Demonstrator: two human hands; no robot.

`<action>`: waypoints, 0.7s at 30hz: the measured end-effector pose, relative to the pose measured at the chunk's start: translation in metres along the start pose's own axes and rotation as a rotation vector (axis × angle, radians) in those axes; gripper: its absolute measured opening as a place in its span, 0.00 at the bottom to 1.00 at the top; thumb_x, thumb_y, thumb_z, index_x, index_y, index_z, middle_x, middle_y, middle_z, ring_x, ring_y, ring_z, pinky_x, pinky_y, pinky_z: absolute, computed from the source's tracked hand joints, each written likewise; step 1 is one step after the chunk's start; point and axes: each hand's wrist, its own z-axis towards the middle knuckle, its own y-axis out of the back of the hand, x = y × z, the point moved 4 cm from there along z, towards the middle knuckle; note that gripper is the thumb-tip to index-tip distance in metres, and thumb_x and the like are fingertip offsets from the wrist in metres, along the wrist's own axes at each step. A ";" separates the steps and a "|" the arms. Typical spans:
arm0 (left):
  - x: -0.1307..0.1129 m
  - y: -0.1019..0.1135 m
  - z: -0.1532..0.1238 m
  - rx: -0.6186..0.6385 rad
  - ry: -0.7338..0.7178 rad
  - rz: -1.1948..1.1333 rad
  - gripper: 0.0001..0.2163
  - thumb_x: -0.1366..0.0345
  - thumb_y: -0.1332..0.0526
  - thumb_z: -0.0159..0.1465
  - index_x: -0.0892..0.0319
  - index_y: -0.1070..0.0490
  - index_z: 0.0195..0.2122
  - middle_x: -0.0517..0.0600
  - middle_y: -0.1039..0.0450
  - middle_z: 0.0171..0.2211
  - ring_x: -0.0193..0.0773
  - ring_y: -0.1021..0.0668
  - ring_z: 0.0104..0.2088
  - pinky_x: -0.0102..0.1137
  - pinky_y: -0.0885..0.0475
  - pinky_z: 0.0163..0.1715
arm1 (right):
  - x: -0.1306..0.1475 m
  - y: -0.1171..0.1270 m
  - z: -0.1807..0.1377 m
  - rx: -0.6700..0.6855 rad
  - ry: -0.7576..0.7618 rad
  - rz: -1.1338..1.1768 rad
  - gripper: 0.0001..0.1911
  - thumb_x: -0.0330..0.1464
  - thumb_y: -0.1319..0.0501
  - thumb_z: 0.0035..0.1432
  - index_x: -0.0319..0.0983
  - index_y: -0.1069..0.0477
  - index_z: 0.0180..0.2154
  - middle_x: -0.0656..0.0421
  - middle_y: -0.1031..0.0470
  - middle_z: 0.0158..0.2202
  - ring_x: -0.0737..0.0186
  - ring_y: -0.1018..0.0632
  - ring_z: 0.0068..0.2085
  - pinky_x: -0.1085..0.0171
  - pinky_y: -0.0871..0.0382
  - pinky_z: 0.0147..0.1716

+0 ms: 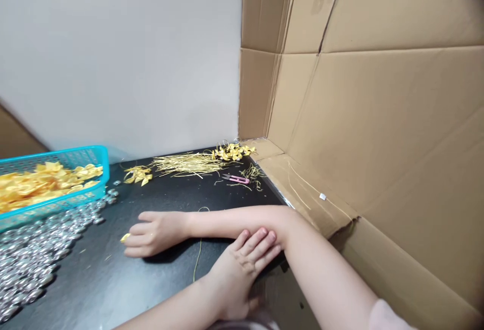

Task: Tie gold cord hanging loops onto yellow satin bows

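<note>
My right hand [145,234] is low over the black table at centre left, back up, fingers bent and pointing left. A small yellow ribbon piece [125,237] pokes out at its fingertips; the rest is hidden under the hand. My left hand [242,269] lies across my right arm near the elbow, its fingers stretched out and holding nothing; its thumb is blurred below. A thin yellow-green cord [198,259] runs on the table beneath my right forearm.
A turquoise basket [105,163] holds yellow ribbon pieces, beside many silver beads [41,254]. At the back are yellow ribbon bows [232,152], more bows [138,174], cut cords [189,163], pink thread snips [236,178] and scraps [254,171]. Cardboard [378,133] walls the right side.
</note>
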 end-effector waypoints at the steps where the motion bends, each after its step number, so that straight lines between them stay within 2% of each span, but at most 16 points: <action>1: -0.002 0.006 -0.005 -0.065 -0.050 0.053 0.46 0.62 0.34 0.51 0.60 0.57 0.68 0.60 0.62 0.68 0.59 0.50 0.67 0.53 0.52 0.63 | -0.002 0.002 -0.004 0.010 -0.007 0.000 0.21 0.21 0.57 0.67 0.40 0.29 0.32 0.62 0.23 0.33 0.65 0.25 0.35 0.62 0.42 0.35; 3: -0.003 0.020 -0.024 -0.240 -0.175 0.180 0.43 0.65 0.35 0.52 0.60 0.53 0.67 0.58 0.57 0.69 0.54 0.48 0.67 0.48 0.53 0.65 | -0.007 0.007 -0.013 0.033 -0.047 0.002 0.21 0.22 0.58 0.68 0.39 0.30 0.32 0.61 0.24 0.32 0.64 0.26 0.36 0.61 0.43 0.35; 6: 0.015 0.040 -0.068 -0.577 -0.274 0.374 0.27 0.76 0.43 0.57 0.52 0.36 0.59 0.46 0.36 0.62 0.41 0.36 0.62 0.41 0.56 0.66 | -0.018 0.016 -0.029 0.043 -0.172 0.014 0.20 0.26 0.58 0.70 0.39 0.30 0.33 0.61 0.24 0.31 0.64 0.27 0.36 0.61 0.44 0.35; 8: 0.044 0.051 -0.101 -0.854 -0.160 0.393 0.19 0.75 0.44 0.59 0.52 0.28 0.50 0.48 0.25 0.52 0.42 0.28 0.55 0.41 0.45 0.62 | -0.024 0.021 -0.043 0.032 -0.281 0.045 0.18 0.29 0.56 0.70 0.39 0.29 0.35 0.60 0.24 0.33 0.63 0.28 0.37 0.61 0.44 0.35; 10: 0.079 0.056 -0.131 -1.043 0.056 0.450 0.15 0.74 0.39 0.58 0.52 0.27 0.45 0.50 0.22 0.43 0.44 0.23 0.46 0.39 0.32 0.51 | -0.026 0.023 -0.057 0.024 -0.398 0.094 0.15 0.31 0.53 0.70 0.38 0.29 0.37 0.60 0.23 0.36 0.63 0.28 0.38 0.62 0.44 0.36; 11: 0.095 0.056 -0.143 -1.117 0.165 0.461 0.12 0.72 0.38 0.57 0.52 0.27 0.42 0.51 0.22 0.40 0.44 0.22 0.41 0.38 0.30 0.46 | -0.027 0.022 -0.064 0.026 -0.451 0.122 0.14 0.33 0.51 0.69 0.38 0.29 0.38 0.60 0.22 0.37 0.63 0.28 0.38 0.62 0.44 0.36; 13: 0.124 0.054 -0.156 -1.121 0.328 0.433 0.08 0.69 0.39 0.59 0.54 0.29 0.40 0.51 0.24 0.36 0.44 0.22 0.36 0.38 0.28 0.40 | -0.026 0.019 -0.075 0.048 -0.523 0.179 0.12 0.34 0.49 0.68 0.38 0.28 0.38 0.60 0.22 0.37 0.63 0.28 0.37 0.63 0.44 0.36; 16: 0.149 0.047 -0.159 -1.018 0.434 0.272 0.06 0.62 0.41 0.62 0.56 0.30 0.38 0.51 0.25 0.33 0.44 0.23 0.35 0.37 0.29 0.37 | -0.025 0.014 -0.082 0.087 -0.563 0.240 0.10 0.33 0.46 0.67 0.38 0.28 0.37 0.60 0.21 0.37 0.64 0.28 0.37 0.64 0.44 0.37; 21: 0.157 0.036 -0.145 -0.803 0.400 0.059 0.09 0.57 0.41 0.61 0.56 0.27 0.36 0.51 0.24 0.34 0.43 0.24 0.36 0.34 0.30 0.37 | -0.026 0.017 -0.082 0.055 -0.630 0.338 0.09 0.32 0.45 0.66 0.38 0.27 0.37 0.58 0.22 0.37 0.63 0.27 0.39 0.64 0.43 0.40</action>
